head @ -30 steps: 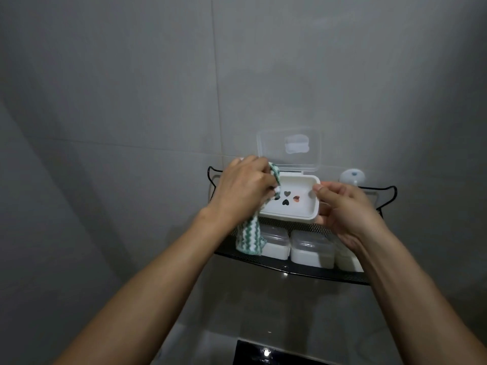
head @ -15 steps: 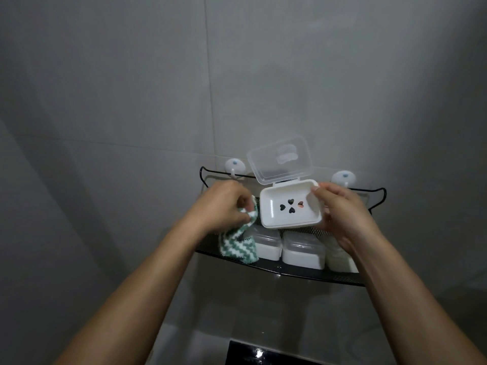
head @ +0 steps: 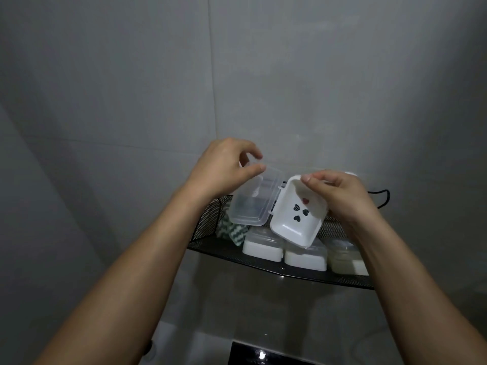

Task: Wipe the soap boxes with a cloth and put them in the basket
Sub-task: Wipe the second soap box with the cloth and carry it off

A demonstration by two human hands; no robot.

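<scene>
We see both hands raised in front of a grey tiled wall (head: pixel 131 88), holding one opened soap box above a black wire-mesh basket (head: pixel 210 222) fixed to that wall. The left hand (head: pixel 224 169) pinches the far edge of the clear plastic hinged lid (head: pixel 253 204) between thumb and fingertips, the lid swung out flat to the left. The right hand (head: pixel 340 196) grips the far rim of the white rectangular soap box base (head: pixel 295 222), fingers curled over its edge; the base is tilted, its inside facing us, with small heart-shaped holes in its floor, three dark and one reddish.

Below, three closed white soap boxes with clear lids stand side by side in the basket: one on the left (head: pixel 263 246), one in the middle (head: pixel 305 256), one on the right (head: pixel 347 262). A green-and-white zigzag-patterned cloth (head: pixel 234 231) lies in the basket's left end, just beside the left box, partly hidden behind the open lid.
</scene>
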